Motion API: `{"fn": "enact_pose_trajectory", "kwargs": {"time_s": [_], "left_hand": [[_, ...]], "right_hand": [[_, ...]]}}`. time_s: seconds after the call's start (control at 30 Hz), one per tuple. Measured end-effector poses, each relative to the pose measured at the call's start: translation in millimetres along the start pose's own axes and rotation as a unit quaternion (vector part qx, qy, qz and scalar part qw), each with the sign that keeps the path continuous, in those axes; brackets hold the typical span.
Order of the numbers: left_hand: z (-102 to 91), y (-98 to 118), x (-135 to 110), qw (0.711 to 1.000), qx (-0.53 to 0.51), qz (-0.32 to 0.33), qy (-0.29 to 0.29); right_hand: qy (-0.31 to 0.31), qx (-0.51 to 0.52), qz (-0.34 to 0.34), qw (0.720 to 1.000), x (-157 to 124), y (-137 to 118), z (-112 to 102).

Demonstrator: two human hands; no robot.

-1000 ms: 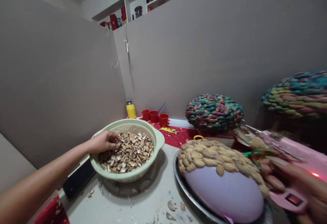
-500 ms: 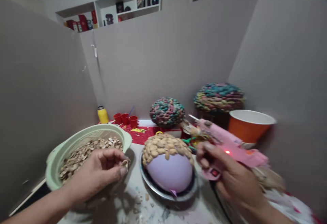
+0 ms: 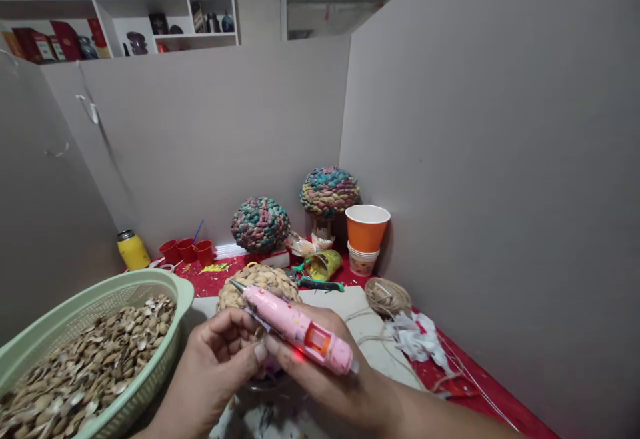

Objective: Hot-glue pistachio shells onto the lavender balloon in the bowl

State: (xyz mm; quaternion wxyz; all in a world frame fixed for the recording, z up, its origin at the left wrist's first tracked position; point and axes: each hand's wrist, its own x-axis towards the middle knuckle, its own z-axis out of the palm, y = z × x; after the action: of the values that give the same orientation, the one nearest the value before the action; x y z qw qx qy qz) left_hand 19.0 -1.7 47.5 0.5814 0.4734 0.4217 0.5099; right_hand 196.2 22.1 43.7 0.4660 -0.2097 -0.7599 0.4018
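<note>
My right hand (image 3: pixel 345 365) is wrapped round a pink hot glue gun (image 3: pixel 280 315); its metal nozzle points up and left, and a red light glows on its side. Just left of it, my left hand (image 3: pixel 220 359) pinches a small nut shell (image 3: pixel 259 334), mostly hidden by the fingers. The two hands nearly meet. Behind them is the shell-covered dome (image 3: pixel 270 279) of a balloon; the gun and hands hide most of the balloon and its metal bowl. A green colander (image 3: pixel 183 285) full of loose nut shells (image 3: pixel 115 352) stands beside my left hand.
Two colourful shell-covered balls (image 3: pixel 260 224) stand at the back. Orange paper cups (image 3: pixel 367 229), a twine ball (image 3: pixel 387 297), crumpled white tissue (image 3: pixel 420 342) and green-handled pliers (image 3: pixel 323 284) lie to the right. Red cups (image 3: pixel 187 250) and a yellow bottle (image 3: pixel 133 250) are back left.
My hands have come together in front of the balloon, the glue gun swinging left across its shell-covered top. The camera view has turned right. The shell stays pinched in my left hand.
</note>
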Motion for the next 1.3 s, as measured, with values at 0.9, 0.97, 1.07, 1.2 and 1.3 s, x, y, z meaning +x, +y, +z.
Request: {"fn": "enact_pose_trajectory", "kwargs": {"time_s": [0.9,0.97,1.07,1.2,1.3], "left_hand": [[-10.4,-4.6,2.6,0.985,-0.128,-0.068,-0.096],[-10.8,-7.2,3.2,0.981,-0.148,-0.077,-0.095],[-11.0,-10.3,3.6,0.974,-0.181,-0.092,-0.096],[-9.6,-9.3,2.6,0.969,-0.207,-0.098,-0.093],[-8.6,-5.9,1.8,0.969,-0.211,-0.093,-0.084]], "right_hand": [[-0.026,0.081,0.058,0.995,5.1,-0.9,-0.4],[-0.022,0.095,0.062,0.993,6.3,-0.5,0.0],[-0.014,0.120,0.060,0.991,8.0,-2.7,1.1],[-0.004,0.133,0.060,0.989,8.9,-7.4,3.2],[0.018,0.132,0.061,0.989,8.8,-7.3,4.8]]}}
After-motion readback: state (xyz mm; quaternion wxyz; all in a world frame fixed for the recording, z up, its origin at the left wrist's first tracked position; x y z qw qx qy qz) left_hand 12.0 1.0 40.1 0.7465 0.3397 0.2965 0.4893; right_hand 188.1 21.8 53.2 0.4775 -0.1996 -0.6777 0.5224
